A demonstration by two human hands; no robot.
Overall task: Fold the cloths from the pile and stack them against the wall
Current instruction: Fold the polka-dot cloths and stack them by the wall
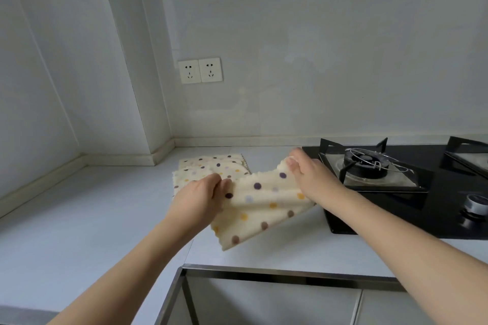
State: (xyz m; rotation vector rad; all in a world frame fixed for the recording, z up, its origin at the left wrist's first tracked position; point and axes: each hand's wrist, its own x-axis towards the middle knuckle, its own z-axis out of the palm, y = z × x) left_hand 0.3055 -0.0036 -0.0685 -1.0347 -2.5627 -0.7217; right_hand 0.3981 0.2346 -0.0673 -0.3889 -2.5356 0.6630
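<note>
Left hand [204, 194] and right hand [307, 175] each pinch an upper corner of a dotted cloth [264, 208] above the counter [79, 219], apparently clear of it. Risk: its right edge swings onto the stove [383, 179]; the stack [211, 166] gets nudged.

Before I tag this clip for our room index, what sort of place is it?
Most likely a home kitchen: a gas stove set into a pale counter, a steel sink at its front edge, and wall sockets above.
</note>
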